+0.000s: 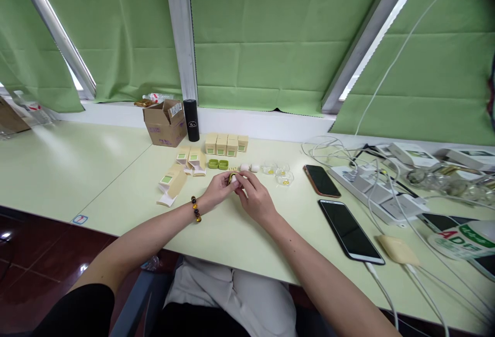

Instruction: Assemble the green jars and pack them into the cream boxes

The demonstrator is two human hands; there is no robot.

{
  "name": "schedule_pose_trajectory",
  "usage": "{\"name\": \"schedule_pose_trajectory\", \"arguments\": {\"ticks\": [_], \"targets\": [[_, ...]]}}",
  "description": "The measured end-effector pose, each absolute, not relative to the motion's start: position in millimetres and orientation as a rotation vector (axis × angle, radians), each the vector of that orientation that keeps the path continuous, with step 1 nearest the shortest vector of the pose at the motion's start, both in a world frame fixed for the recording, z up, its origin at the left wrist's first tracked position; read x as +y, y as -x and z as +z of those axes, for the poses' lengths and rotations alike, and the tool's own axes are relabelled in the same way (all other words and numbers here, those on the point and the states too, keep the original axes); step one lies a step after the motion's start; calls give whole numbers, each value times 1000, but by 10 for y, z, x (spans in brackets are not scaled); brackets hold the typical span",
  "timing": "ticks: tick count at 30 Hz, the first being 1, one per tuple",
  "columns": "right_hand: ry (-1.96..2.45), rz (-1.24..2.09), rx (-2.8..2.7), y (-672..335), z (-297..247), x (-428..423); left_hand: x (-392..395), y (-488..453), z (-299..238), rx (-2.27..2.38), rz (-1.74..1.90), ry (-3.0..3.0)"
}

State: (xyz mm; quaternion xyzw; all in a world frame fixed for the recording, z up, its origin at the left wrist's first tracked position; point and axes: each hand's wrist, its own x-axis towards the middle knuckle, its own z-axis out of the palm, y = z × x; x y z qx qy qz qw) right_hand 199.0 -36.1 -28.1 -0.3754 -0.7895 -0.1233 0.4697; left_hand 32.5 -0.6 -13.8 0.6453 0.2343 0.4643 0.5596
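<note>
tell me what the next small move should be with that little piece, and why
Likely press the small white-and-gold piece together: left hand and right hand both pinch it just over the table, and it looks like two parts. The green case lies just beyond.

We're looking across a pale yellow-green surface to a white sill, green curtains drawn behind grey window frames, daylight slipping in at the gaps, and a glossy dark red floor lower left.
</note>
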Motion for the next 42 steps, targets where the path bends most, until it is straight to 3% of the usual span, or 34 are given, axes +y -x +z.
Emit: {"name": "schedule_pose_trajectory", "arguments": {"ticks": [13,26,42], "targets": [[1098,75,-1763,-2006,-282,-345,-38,-325,-85,514,991,-1334],[941,534,-1520,-1973,-233,-395,17,-262,-148,651,1036,-1491],[916,1057,-1269,-1967,-163,-357,9,-138,-68,491,1032,-1847]]}}
